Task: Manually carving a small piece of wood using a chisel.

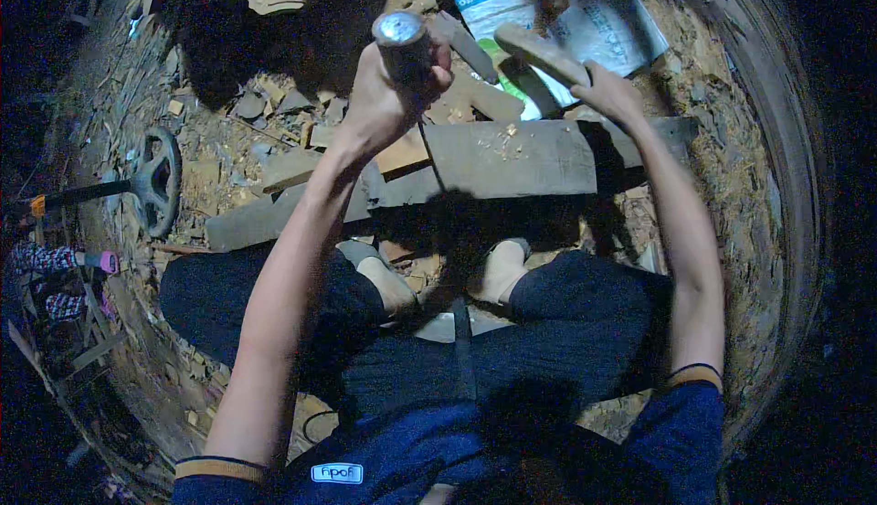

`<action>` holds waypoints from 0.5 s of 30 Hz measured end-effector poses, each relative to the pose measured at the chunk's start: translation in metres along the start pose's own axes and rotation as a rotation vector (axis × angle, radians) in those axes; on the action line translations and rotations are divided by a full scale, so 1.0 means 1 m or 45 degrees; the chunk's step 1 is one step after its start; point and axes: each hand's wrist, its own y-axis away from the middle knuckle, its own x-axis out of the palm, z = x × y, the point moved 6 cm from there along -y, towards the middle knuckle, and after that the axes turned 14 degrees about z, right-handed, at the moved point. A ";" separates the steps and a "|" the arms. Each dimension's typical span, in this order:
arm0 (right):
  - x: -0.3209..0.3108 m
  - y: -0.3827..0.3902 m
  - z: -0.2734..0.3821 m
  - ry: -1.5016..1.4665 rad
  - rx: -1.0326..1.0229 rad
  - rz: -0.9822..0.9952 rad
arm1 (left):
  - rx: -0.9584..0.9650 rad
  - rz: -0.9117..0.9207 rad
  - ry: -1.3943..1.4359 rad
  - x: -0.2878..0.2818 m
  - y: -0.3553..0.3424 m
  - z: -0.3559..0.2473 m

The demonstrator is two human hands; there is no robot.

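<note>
Raised in front of me, my left hand [397,89] is wrapped round a thick upright tool handle [399,30] with a round, shiny metal end on top. It looks like a chisel; its lower part is largely hidden by the hand. My right hand [607,94] grips a pale wooden club [539,52], which tilts up and to the left. Below both hands a thick wooden plank [516,153] lies crosswise, with small chips on its top. Other wood pieces [292,212] lie against its left end.
Beyond the plank lies a white, blue and green printed sack [607,34]. Wood offcuts and chips [265,98] cover the ground. A dark wheel-shaped base [157,183] on a pole stands at left, near plaid cloth [41,258]. My feet [502,272] are close behind the plank.
</note>
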 end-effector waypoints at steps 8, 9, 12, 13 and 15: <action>-0.109 0.157 0.130 -0.725 -0.893 -0.249 | 0.078 -0.067 0.113 0.006 -0.007 0.007; -0.124 0.182 0.146 -0.706 -1.107 -0.524 | 0.010 -0.114 0.235 0.004 -0.007 0.014; -0.123 0.212 0.168 -0.540 -1.243 -0.721 | 0.124 -0.076 -0.159 0.013 -0.003 -0.013; -0.115 0.214 0.174 -0.405 -1.179 -0.630 | 0.108 -0.056 -0.168 0.009 -0.003 -0.002; -0.109 0.211 0.174 -0.049 -0.952 -0.481 | -0.036 -0.172 -0.144 0.005 0.000 0.010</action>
